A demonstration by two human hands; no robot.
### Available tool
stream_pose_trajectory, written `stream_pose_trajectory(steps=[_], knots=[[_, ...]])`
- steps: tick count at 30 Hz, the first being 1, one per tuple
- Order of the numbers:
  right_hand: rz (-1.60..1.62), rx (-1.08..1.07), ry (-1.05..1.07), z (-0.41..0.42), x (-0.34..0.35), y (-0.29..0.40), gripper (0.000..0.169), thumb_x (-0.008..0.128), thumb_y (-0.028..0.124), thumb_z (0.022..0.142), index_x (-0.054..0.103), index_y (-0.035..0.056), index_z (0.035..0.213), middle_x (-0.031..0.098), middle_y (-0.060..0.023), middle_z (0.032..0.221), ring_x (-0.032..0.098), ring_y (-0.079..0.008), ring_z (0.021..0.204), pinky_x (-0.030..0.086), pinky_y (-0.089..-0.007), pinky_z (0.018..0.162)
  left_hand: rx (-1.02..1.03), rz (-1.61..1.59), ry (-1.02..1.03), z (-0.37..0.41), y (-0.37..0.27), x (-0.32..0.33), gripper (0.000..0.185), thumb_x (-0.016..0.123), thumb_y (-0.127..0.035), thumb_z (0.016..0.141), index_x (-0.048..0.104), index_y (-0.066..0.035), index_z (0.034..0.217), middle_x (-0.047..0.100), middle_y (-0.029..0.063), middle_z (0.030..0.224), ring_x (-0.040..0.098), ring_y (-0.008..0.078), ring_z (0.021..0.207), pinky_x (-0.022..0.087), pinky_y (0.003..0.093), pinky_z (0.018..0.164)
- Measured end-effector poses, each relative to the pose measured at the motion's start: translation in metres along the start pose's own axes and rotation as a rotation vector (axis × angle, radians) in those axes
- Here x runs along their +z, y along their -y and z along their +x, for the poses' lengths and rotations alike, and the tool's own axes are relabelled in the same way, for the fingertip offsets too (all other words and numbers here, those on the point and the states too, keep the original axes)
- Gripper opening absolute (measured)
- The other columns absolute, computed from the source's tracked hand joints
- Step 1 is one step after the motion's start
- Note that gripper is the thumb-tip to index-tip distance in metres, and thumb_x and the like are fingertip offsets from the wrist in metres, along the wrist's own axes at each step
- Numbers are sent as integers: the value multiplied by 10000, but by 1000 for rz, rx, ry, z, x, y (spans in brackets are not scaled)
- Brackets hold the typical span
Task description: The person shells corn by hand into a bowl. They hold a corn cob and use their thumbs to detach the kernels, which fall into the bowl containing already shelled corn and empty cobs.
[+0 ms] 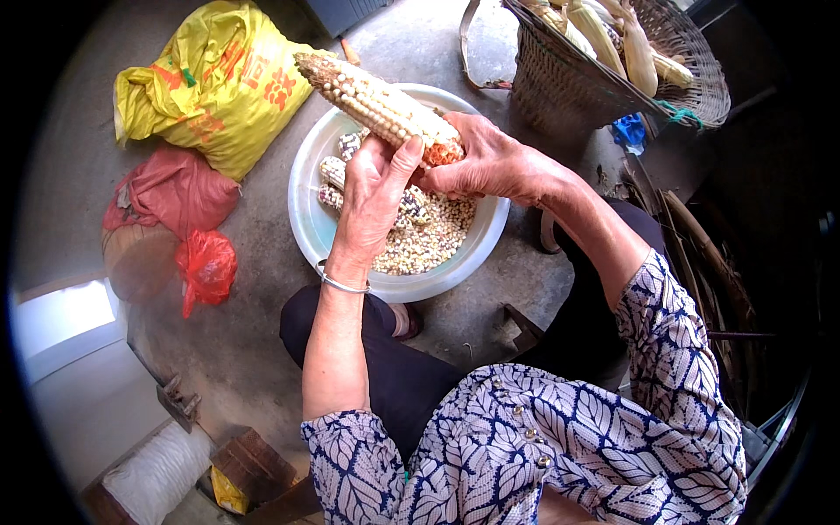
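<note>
A pale ear of corn (384, 105) is held tilted above a round plastic basin (453, 279), its brown tip pointing to the upper left. Some kernels are gone at its thick end, where the reddish cob shows. My left hand (377, 187) grips the ear from below, thumb lying along the kernels. Around the thick end is my right hand (482, 157), its thumb near the bare cob. Loose kernels (426, 246) cover part of the basin's bottom. Several speckled ears (333, 172) lie at the basin's left side, partly hidden by my left hand.
A wicker basket (558, 82) with several husked ears (640, 52) stands at upper right. Left of the basin are a yellow woven sack (223, 85), a pinkish sack (177, 190) and a red plastic bag (207, 266). Dry stalks (709, 262) lie at right.
</note>
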State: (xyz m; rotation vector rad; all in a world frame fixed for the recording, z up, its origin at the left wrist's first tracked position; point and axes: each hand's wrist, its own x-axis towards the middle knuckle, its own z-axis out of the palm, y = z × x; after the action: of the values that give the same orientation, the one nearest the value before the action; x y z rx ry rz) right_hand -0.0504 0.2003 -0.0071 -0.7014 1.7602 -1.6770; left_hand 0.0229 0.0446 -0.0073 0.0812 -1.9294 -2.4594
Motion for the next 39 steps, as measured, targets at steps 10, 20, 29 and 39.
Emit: stream_pose_trajectory(steps=[10,20,29,39], knots=[[-22,53,71,3,0,7,518,773,220,733,521,-29,1112,614,-33,911,570,-83,809,486,-237,733,8,56,-95,2,-2,2,313,512,-206,912,538,32,1115,591,76,1025,541,119,923,436,272,826],[-372,-8,-62,3,4,-12,432,761,217,687,546,-49,951,585,-91,804,549,-139,794,458,-298,716,-68,-72,-99,2,17,-3,242,469,-100,888,590,44,1040,634,64,981,599,106,839,474,256,755],[-161,126,120,6,-2,3,493,781,248,718,569,-51,1048,647,-75,881,594,-113,820,492,-272,768,-131,-159,-117,0,20,-16,218,495,-51,849,587,7,1039,632,72,979,598,119,836,477,266,754],[-125,17,6,0,4,0,295,697,155,665,563,-44,836,563,-38,677,515,-108,637,438,-276,567,-100,27,-168,-3,7,-1,405,704,-306,855,609,33,1055,649,65,965,598,103,827,481,244,720]])
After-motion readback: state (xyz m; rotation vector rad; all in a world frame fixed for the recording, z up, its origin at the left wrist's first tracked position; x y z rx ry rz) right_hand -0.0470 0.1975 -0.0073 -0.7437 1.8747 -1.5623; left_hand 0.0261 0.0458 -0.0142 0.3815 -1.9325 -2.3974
